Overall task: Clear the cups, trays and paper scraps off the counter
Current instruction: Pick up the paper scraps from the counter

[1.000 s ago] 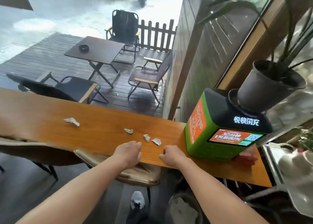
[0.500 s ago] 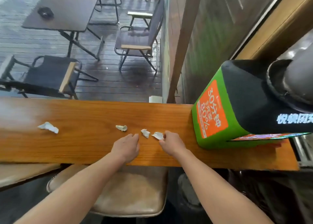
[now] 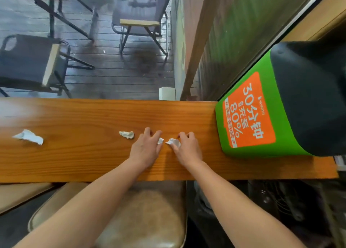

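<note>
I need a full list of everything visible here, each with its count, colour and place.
counter: one, orange-brown wood, across the middle
paper scraps: four, white, on the counter; one far left, one centre, two right of centre
box: one, green and black, counter's right end
stool: one, brown, below the counter
chairs: two, dark, on the deck outside
left hand: one, touching a scrap
right hand: one, pinching a scrap

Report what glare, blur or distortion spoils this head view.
Head view: white glare washes out the counter's left end; the wide lens tilts the wooden post and stretches the green charging station at right; the deck chairs beyond look soft; the paper scraps are fairly sharp.
</note>
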### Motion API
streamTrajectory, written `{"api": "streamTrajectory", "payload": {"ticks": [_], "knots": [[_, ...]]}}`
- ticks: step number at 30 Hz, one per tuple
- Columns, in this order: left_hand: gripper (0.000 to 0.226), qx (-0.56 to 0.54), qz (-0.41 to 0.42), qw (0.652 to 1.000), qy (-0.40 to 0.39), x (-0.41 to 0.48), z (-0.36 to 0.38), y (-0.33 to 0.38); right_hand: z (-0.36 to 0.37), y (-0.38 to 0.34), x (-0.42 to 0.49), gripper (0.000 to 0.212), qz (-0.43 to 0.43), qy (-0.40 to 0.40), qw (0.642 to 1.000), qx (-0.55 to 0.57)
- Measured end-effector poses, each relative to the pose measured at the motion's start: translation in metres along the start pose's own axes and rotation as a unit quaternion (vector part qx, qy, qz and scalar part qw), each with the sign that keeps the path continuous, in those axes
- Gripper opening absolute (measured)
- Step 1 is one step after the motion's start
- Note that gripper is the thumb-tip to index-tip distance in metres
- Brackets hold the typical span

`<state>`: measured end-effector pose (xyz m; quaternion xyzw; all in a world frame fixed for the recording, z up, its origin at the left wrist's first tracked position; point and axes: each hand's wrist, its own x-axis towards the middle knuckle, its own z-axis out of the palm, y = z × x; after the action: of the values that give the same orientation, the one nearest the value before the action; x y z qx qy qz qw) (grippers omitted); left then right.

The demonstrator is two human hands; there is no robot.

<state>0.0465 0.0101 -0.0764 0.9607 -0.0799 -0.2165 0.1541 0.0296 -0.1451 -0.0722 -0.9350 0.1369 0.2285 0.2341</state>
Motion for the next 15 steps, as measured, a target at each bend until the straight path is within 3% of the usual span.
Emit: {"api": "streamTrajectory", "payload": {"ticks": [11, 15], "knots": [[0.017, -0.054, -0.026, 0.998, 0.021, 0.002, 0.009, 0.000, 0.020, 0.000, -0.002, 0.015, -0.035, 0.049, 0.997, -0.042], [0.013, -0.058, -0.031, 0.998, 0.007, -0.001, 0.009, 0.000, 0.016, -0.001, -0.004, 0.007, -0.026, 0.057, 0.998, 0.005]]}}
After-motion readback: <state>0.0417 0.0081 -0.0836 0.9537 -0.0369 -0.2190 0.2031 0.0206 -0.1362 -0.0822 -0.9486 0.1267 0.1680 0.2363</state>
